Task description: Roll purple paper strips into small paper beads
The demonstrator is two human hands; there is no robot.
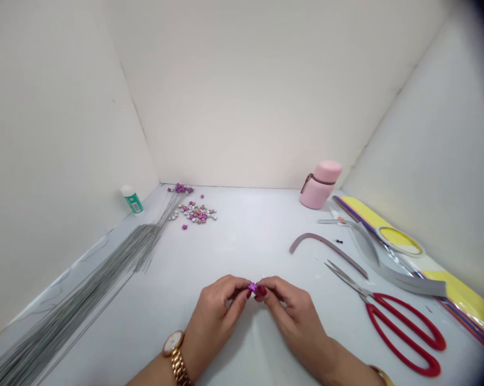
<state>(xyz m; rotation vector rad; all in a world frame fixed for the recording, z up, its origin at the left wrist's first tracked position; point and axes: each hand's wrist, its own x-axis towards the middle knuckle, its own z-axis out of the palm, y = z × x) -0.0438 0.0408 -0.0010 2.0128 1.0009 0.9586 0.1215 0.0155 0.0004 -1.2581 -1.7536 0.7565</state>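
Observation:
Both my hands meet above the white tabletop in the middle of the head view. My left hand (213, 321) and my right hand (290, 316) pinch a small purple flower-shaped bead (252, 288) between their fingertips, and the fingers hide part of it. A gold wristwatch (174, 348) circles my left wrist, and a gold band shows at my right wrist (381, 375). Nearest my right hand lie large red-handled scissors (402, 332), blades pointing up and left. A bundle of thin grey wires (84, 284) lies to the left.
Several purple and silver beads (194, 212) lie scattered at the back, near a glue stick (132, 200). A pink bottle (320, 185), grey paper strips (330, 252), a tape roll (400, 241) and yellow paper sheets (462, 295) lie right. White walls surround the table.

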